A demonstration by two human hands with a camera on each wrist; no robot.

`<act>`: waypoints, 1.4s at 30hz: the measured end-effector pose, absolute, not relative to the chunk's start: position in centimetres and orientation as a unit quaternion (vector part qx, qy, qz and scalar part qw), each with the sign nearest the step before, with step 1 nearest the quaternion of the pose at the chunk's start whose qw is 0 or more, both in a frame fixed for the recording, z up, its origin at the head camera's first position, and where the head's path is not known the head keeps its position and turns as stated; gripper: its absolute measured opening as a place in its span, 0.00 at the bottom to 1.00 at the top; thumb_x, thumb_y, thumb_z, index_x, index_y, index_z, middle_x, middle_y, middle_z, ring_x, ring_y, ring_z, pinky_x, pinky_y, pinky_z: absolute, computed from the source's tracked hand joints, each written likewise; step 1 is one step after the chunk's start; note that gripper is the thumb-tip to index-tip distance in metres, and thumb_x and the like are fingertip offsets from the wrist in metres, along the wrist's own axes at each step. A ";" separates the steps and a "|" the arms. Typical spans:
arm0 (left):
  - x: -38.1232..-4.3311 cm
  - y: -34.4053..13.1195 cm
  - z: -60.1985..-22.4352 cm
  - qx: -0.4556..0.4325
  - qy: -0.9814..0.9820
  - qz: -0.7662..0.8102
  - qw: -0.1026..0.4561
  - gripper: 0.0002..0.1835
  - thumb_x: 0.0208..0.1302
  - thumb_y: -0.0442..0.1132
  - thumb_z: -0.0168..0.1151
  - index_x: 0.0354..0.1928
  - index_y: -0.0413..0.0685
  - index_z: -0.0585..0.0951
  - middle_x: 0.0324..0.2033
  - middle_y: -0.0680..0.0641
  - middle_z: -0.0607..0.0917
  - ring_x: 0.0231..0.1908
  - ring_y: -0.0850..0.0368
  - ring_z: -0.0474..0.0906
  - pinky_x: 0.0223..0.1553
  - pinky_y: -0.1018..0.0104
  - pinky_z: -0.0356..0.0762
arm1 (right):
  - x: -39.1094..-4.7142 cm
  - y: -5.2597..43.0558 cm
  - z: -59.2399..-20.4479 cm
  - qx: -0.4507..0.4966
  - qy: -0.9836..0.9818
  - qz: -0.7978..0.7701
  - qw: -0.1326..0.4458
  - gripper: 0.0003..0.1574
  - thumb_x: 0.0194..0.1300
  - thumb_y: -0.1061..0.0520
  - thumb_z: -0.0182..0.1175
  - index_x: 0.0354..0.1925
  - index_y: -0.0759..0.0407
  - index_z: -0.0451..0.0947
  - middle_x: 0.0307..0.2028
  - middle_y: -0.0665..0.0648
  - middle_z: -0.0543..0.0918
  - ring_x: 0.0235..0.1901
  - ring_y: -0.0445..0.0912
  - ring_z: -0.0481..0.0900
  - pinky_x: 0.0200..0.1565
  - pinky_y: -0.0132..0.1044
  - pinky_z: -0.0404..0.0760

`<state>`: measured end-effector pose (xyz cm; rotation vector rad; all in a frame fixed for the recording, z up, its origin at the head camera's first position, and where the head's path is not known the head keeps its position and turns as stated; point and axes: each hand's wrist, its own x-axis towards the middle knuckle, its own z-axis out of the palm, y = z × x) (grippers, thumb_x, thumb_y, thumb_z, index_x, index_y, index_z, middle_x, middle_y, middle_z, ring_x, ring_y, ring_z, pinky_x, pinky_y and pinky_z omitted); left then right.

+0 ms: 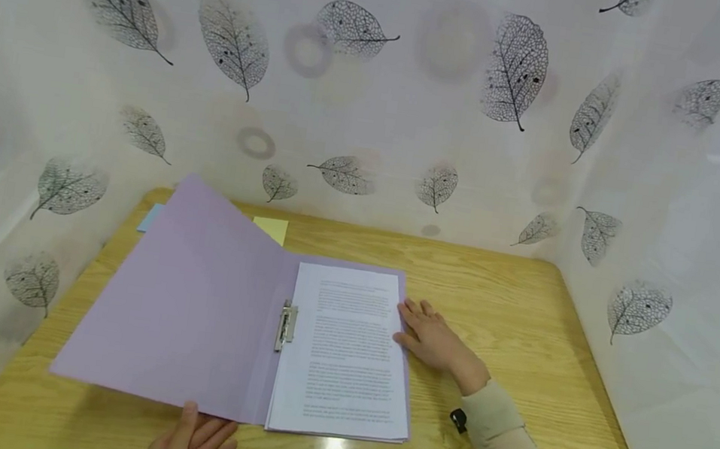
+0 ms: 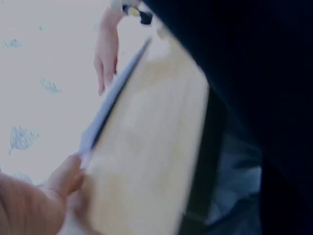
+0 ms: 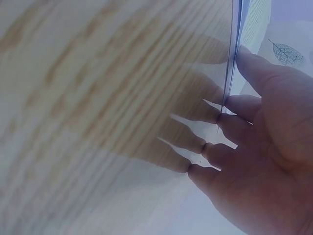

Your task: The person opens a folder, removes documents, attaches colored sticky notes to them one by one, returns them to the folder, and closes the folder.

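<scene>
The purple folder (image 1: pixel 198 309) lies open on the wooden table (image 1: pixel 495 288), cover raised, a metal clip (image 1: pixel 286 327) at the printed sheets' (image 1: pixel 350 352) left edge – the left hand (image 1: pixel 190 445) pinches the cover's lower edge; the right hand (image 1: pixel 436 343), fingers spread, touches the folder's right side – a yellow note (image 1: pixel 272 230) beyond

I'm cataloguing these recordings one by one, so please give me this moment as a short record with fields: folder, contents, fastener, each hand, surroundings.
Folder: purple, open, its left cover raised at a slant
Contents: printed sheets, on the right side
Fastener: metal clip, at the sheets' left edge
Left hand: holds the cover's near edge
Right hand: touches the folder's right edge
Surface: wooden table
Behind the cover: yellow paper and blue paper, both partly hidden
</scene>
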<state>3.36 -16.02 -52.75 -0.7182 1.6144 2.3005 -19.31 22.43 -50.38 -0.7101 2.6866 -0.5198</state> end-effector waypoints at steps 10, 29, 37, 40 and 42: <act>3.0 -14.3 -50.6 -0.230 0.648 0.713 0.136 0.52 0.85 0.63 0.33 0.66 0.04 0.58 0.61 0.17 0.73 0.50 0.34 0.90 0.43 0.51 0.91 | -19.4 22.7 -50.7 -0.251 0.938 -0.181 0.156 0.42 0.82 0.48 0.55 0.81 0.67 0.55 0.81 0.71 0.55 0.81 0.74 0.45 0.78 0.73 0.50; 3.0 -16.5 -52.2 -0.235 0.609 0.742 0.152 0.58 0.80 0.71 0.32 0.68 0.07 0.58 0.57 0.24 0.84 0.49 0.46 0.91 0.48 0.53 0.90 | -19.3 22.5 -50.6 -0.253 0.938 -0.182 0.150 0.42 0.82 0.47 0.54 0.80 0.68 0.56 0.81 0.71 0.55 0.81 0.75 0.46 0.77 0.74 0.50; 3.3 -16.0 -51.1 -0.265 0.661 0.693 0.117 0.49 0.82 0.67 0.40 0.53 0.16 0.81 0.36 0.31 0.91 0.36 0.44 0.93 0.38 0.55 0.92 | -19.3 22.4 -50.6 -0.250 0.939 -0.178 0.154 0.42 0.82 0.47 0.54 0.81 0.68 0.56 0.81 0.71 0.55 0.81 0.75 0.45 0.78 0.73 0.50; 3.7 -14.7 -50.0 -0.223 0.685 0.685 0.106 0.42 0.84 0.61 0.43 0.54 0.19 0.81 0.36 0.31 0.92 0.34 0.46 0.93 0.36 0.57 0.92 | -19.3 22.4 -50.6 -0.248 0.939 -0.177 0.160 0.43 0.82 0.47 0.54 0.81 0.67 0.55 0.82 0.70 0.54 0.81 0.74 0.44 0.78 0.72 0.50; 3.9 -13.2 -49.3 -0.154 0.724 0.670 0.053 0.31 0.85 0.50 0.49 0.53 0.23 0.84 0.37 0.34 0.92 0.33 0.52 0.93 0.35 0.61 0.91 | -19.3 22.4 -50.5 -0.248 0.939 -0.181 0.158 0.43 0.82 0.47 0.55 0.81 0.68 0.55 0.82 0.71 0.55 0.81 0.75 0.45 0.78 0.73 0.50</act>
